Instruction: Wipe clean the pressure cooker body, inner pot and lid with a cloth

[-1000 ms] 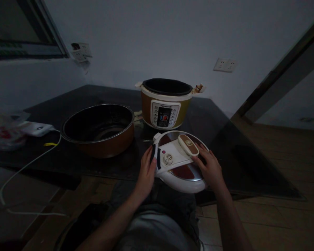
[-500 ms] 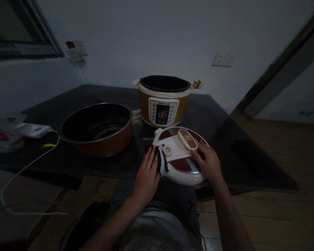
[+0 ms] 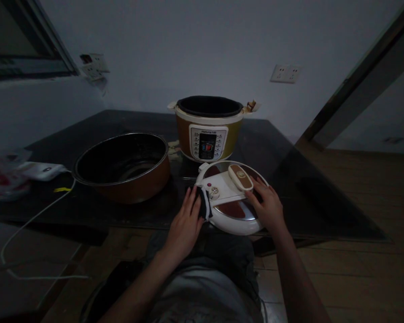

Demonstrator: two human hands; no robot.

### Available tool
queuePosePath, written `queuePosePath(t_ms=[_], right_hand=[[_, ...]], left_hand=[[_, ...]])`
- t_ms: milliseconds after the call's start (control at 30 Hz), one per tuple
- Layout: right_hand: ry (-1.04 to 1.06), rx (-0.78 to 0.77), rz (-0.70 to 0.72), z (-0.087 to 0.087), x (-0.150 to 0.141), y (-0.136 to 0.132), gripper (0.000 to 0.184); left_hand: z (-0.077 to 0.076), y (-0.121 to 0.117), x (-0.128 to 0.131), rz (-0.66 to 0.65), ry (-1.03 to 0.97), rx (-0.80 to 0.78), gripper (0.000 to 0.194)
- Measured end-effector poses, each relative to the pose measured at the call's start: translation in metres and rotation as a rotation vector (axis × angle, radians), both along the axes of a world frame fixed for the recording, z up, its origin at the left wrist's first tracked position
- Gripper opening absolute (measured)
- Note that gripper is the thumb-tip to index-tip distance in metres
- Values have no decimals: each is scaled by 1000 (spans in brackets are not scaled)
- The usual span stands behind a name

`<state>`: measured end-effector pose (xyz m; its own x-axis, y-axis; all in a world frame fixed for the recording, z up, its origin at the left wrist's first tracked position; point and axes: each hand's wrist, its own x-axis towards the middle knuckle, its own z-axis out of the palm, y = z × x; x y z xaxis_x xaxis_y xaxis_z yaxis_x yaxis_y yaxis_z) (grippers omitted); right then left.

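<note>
In front of me on the dark table lies a round electric pressure cooker lid (image 3: 224,187), white with shiny and brown panels and a brown-topped handle. My left hand (image 3: 186,220) presses a dark cloth with white stripes (image 3: 206,204) against the lid's left edge, fingers closed over it. At the lid's right side, my right hand (image 3: 267,205) grips the lid next to its handle, thumb and fingers touching it. Behind the lid stands the pressure cooker body (image 3: 182,134), uncovered, its control panel facing me. The lid's underside is hidden.
A brown inner pot (image 3: 134,192) with a dark inside sits left of the lid. Farther left are a white power strip (image 3: 43,170), its white cable (image 3: 30,222) hanging off the table, and a plastic bag (image 3: 6,179). The table's front edge (image 3: 323,237) is close to my lap.
My left hand and the cloth have slid slightly to the left and down at the lid's edge. My right hand keeps its place on the lid. The view has shifted a little.
</note>
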<state>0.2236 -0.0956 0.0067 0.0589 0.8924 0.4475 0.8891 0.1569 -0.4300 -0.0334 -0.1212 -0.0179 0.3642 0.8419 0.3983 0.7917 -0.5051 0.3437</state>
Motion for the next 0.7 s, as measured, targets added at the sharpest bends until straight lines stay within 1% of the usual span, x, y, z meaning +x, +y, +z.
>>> queuePosePath(t_ms=[133, 233, 333, 433, 533, 633, 700], right_hand=[[9, 9, 0, 0, 0, 1, 43], [15, 10, 3, 0, 0, 1, 42], [21, 15, 3, 0, 0, 0, 42], [27, 18, 1, 0, 0, 0, 42], [25, 6, 8, 0, 0, 0, 42], [19, 5, 9, 0, 0, 0, 43], [15, 5, 10, 0, 0, 0, 43]], left_hand=[[-2, 5, -17, 4, 75, 20, 68], [-6, 10, -24, -10, 108, 12, 64], [-12, 10, -25, 9, 72, -9, 63], [-16, 5, -20, 44, 5, -51, 65], [-11, 2, -9, 38, -61, -65, 68], [2, 4, 5, -24, -108, -37, 68], [11, 11, 11, -54, -126, -25, 68]])
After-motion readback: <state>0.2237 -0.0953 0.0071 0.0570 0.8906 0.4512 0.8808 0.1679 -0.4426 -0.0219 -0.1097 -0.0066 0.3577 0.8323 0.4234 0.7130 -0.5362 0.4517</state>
